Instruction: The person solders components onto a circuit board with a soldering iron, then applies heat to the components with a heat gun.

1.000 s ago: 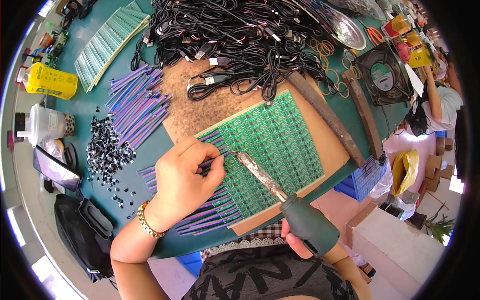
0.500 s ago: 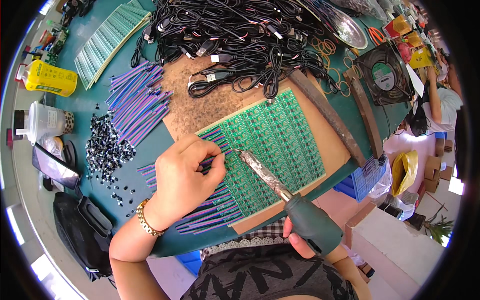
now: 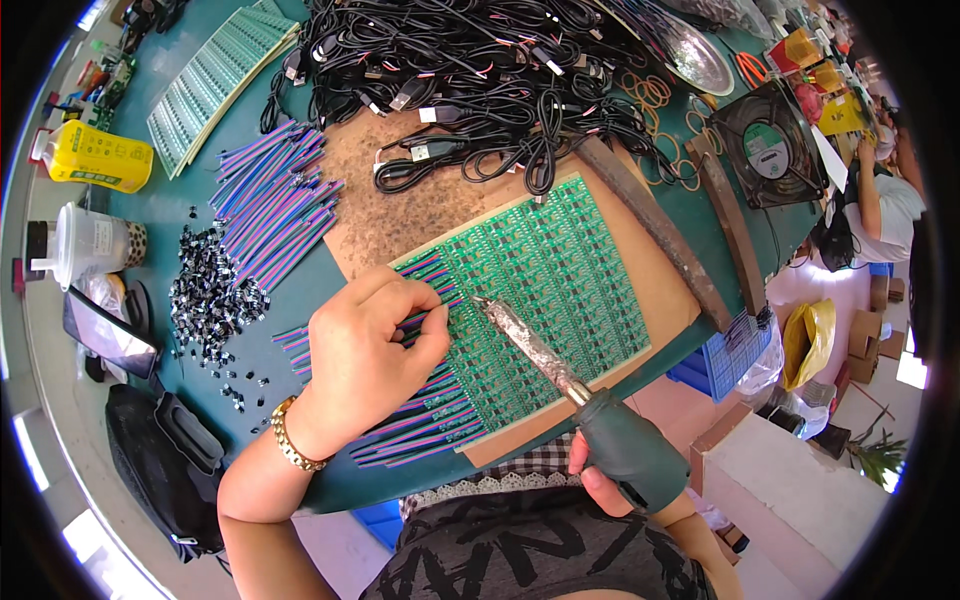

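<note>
My left hand (image 3: 372,345) pinches a multicoloured ribbon wire (image 3: 428,312) near the left edge of a green circuit board panel (image 3: 545,285). More ribbon wires (image 3: 425,430) lie in a row along that edge, partly hidden beneath the hand. In my right hand (image 3: 598,485) is a soldering iron (image 3: 632,445) with a dark green handle. Its crusted metal tip (image 3: 482,302) points at the panel's left part, close to my left fingertips; whether it touches the board I cannot tell.
Black USB cables (image 3: 450,70) are heaped at the back. Left lie loose ribbon wires (image 3: 275,200), small black parts (image 3: 210,295) and stacked panels (image 3: 215,85). Two dark bars (image 3: 655,235) and a fan (image 3: 768,148) stand right. A cup (image 3: 95,245) and yellow bottle (image 3: 98,157) are far left.
The soldering iron has shifted very slightly right and down. My left hand has stayed in almost the same place, still pinching.
</note>
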The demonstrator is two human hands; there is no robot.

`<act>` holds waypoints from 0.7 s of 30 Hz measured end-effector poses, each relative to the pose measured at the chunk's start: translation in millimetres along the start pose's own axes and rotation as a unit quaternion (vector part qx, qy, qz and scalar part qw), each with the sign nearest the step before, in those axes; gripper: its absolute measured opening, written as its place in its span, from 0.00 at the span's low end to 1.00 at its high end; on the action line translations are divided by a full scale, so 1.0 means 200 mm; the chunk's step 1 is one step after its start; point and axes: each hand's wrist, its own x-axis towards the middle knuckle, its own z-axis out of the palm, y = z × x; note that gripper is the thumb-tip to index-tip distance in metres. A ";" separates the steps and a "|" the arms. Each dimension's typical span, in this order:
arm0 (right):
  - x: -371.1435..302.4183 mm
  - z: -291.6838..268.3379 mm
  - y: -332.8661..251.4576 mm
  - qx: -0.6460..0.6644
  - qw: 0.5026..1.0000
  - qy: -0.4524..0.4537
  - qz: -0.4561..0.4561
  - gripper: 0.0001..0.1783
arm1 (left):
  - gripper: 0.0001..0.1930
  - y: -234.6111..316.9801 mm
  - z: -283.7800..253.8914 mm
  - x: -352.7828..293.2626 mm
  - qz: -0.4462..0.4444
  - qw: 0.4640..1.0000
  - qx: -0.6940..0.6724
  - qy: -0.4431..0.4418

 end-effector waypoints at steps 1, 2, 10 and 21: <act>-0.02 0.01 0.02 -0.001 1.000 0.001 0.001 0.23 | 0.05 0.00 0.00 0.00 0.003 1.000 0.001 0.001; -0.06 0.03 0.05 0.009 1.000 0.009 0.011 0.21 | 0.05 0.00 0.00 0.00 0.004 1.000 0.000 0.000; -0.06 0.05 0.07 0.024 0.999 0.011 -0.021 0.15 | 0.05 0.01 0.00 0.00 0.004 1.000 -0.004 0.002; -0.03 0.04 0.03 0.298 0.953 0.049 0.033 0.19 | 0.04 -0.01 0.00 0.00 0.012 1.000 -0.008 0.001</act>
